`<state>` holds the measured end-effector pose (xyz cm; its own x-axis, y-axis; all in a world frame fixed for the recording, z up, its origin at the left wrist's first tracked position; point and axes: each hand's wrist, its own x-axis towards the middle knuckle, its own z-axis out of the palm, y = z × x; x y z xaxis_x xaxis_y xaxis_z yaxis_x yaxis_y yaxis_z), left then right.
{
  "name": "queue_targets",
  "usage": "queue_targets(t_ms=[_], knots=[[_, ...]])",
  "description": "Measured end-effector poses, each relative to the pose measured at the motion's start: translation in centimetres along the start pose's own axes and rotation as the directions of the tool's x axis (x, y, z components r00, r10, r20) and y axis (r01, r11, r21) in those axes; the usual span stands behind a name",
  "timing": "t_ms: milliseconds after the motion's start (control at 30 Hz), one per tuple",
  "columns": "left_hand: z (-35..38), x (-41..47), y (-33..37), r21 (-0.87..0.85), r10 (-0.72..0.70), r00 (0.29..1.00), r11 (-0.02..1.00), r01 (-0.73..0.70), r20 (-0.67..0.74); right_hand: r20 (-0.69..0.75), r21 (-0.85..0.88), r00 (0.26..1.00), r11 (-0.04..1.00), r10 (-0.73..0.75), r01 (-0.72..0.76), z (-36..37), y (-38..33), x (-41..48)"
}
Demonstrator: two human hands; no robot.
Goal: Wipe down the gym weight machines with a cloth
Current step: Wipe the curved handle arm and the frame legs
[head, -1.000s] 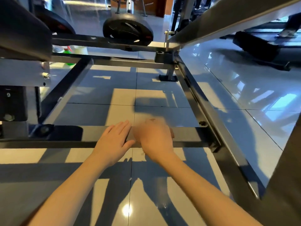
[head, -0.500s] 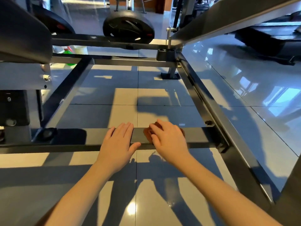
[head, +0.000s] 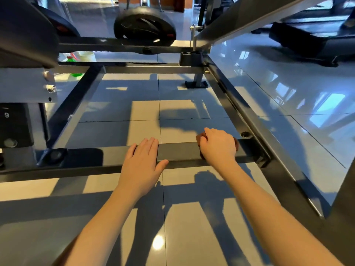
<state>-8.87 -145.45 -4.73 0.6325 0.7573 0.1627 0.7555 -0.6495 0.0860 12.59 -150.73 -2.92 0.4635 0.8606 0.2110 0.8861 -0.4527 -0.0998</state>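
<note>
Glossy grey floor tiles, strong sun patches and bar shadows. Left hand lies flat on the dark steel crossbar of the machine frame, fingers straight and together, thumb out along the near edge. Right hand grips a reddish-brown cloth, fingers curled over it, on the same crossbar near its joint with the right side rail. Weight stack marked 9 at left. Beyond: far crossbar, green bottle, black weight plate, treadmill far right.
</note>
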Motion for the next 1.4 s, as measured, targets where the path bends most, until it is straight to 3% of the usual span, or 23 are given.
queue_targets(t_ms=[67, 133, 233, 300, 400, 467, 567, 633, 700, 767, 800, 900, 1000, 1067, 1133, 1200, 1400], knots=[[0.0, 0.0, 0.0, -0.015, -0.009, 1.000, 1.000, 0.009, -0.008, -0.031, -0.049, 0.998, 0.998, 0.048, -0.050, 0.4, -2.4, -1.0], [0.1, -0.1, 0.0, -0.005, -0.020, 0.999, 1.000, 0.020, -0.025, -0.056, 0.033, 0.990, 0.991, -0.130, 0.132, 1.0, -4.8, -3.8], [0.1, 0.0, 0.0, -0.009, -0.018, 1.000, 1.000, 0.017, -0.024, -0.105, 0.139, 0.917, 0.907, -0.385, 0.397, 0.2, -2.6, -4.7], [0.3, 0.1, 0.0, -0.010, -0.012, 1.000, 1.000, 0.012, -0.011, -0.078, 0.119, 0.951, 0.944, -0.300, 0.307, -0.6, 0.2, -2.9], [0.3, 0.2, 0.0, -0.023, -0.017, 1.000, 1.000, 0.017, -0.015, -0.133, 0.055, 0.991, 0.998, 0.028, -0.021, -0.5, 1.4, -1.2], [0.3, 0.1, 0.1, -0.006, -0.024, 0.999, 1.000, 0.024, -0.028, -0.143, 0.084, 0.990, 0.996, -0.001, 0.013, 0.4, -1.1, -2.7], [0.2, 0.0, 0.2, -0.015, -0.027, 0.999, 1.000, 0.027, -0.041, -0.120, 0.172, 0.958, 0.945, -0.259, 0.277, 0.3, -1.9, -5.2], [0.2, 0.0, 0.1, -0.020, -0.020, 1.000, 1.000, 0.020, -0.024, -0.057, 0.157, 0.940, 0.927, -0.335, 0.340, -0.6, 0.7, -3.9], [0.2, 0.0, 0.0, -0.022, -0.015, 1.000, 1.000, 0.015, -0.022, -0.031, 0.132, 0.982, 0.973, -0.186, 0.189, -0.8, 3.0, -2.1], [0.1, -0.1, 0.0, -0.023, -0.018, 1.000, 1.000, 0.018, -0.014, -0.084, 0.131, 0.996, 0.991, 0.037, -0.026, -0.4, 2.9, -1.7], [0.1, -0.1, 0.1, -0.025, -0.021, 1.000, 0.999, 0.021, -0.016, -0.120, 0.114, 0.991, 0.992, 0.065, -0.052, 0.0, 1.5, -2.1], [0.2, 0.0, 0.1, 0.007, -0.029, 0.999, 1.000, 0.030, -0.039, -0.116, 0.144, 0.982, 0.976, -0.149, 0.165, 0.9, -3.3, -4.4], [0.3, 0.0, -0.1, 0.008, -0.017, 1.000, 1.000, 0.017, -0.017, -0.046, 0.175, 0.930, 0.913, -0.365, 0.367, -0.1, -2.3, -3.4], [0.2, 0.0, -0.1, -0.005, -0.018, 1.000, 1.000, 0.018, -0.018, -0.015, 0.162, 0.948, 0.935, -0.318, 0.317, -0.2, -0.1, -2.4], [0.2, 0.1, 0.0, -0.011, -0.020, 0.999, 1.000, 0.020, -0.027, -0.097, 0.144, 0.989, 0.982, -0.112, 0.125, 0.3, 0.8, -2.5], [0.1, -0.1, 0.2, -0.015, -0.033, 0.999, 0.999, 0.033, -0.030, -0.148, 0.164, 0.988, 0.984, -0.050, 0.075, 1.2, -1.3, -3.5], [-0.2, -0.2, -0.3, -0.068, -0.018, 1.000, 0.998, 0.019, 0.008, 0.002, 0.173, 0.920, 0.906, -0.393, 0.386, 0.5, -5.9, -2.9]])
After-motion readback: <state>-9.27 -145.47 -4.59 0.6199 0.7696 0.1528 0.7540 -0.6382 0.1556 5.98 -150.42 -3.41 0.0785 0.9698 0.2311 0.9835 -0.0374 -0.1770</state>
